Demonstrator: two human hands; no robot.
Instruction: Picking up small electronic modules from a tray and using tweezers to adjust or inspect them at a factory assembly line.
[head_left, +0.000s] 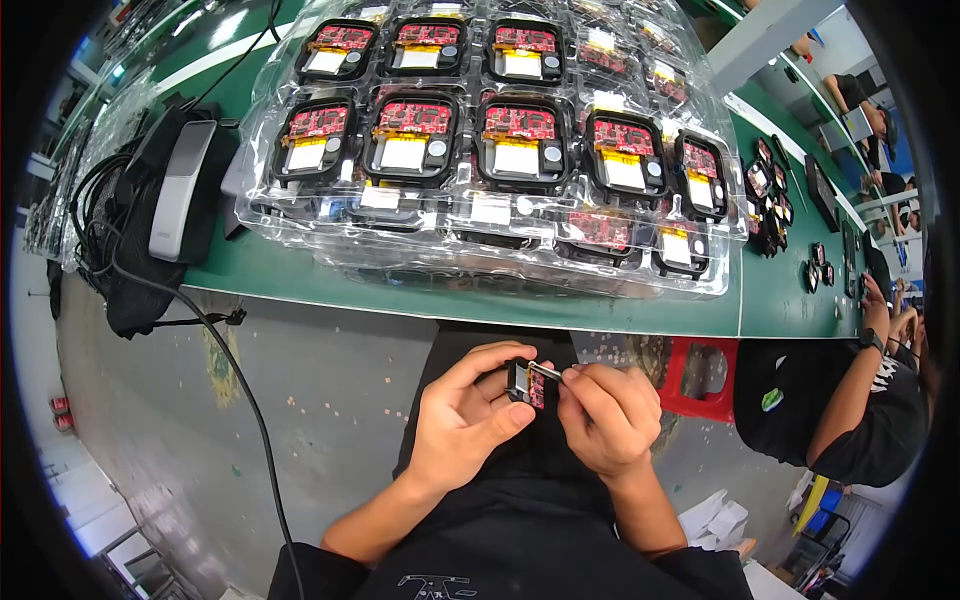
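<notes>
Over my lap, my left hand (455, 420) is closed around a small black device housing (516, 381), which is tilted on its side. A red circuit board (537, 391) shows on its open face. My right hand (612, 418) pinches a slim grey metal tool (546, 371) that looks like tweezers. The tool's end reaches to the upper part of the board; whether it grips anything there is too small to tell.
Stacked clear plastic trays (490, 210) of similar black housings cover much of the green table (420, 305). At left stand a silver-grey box (183, 190) and a black cable (235, 365). A red stool (697, 375) and a co-worker (835, 410) are at right.
</notes>
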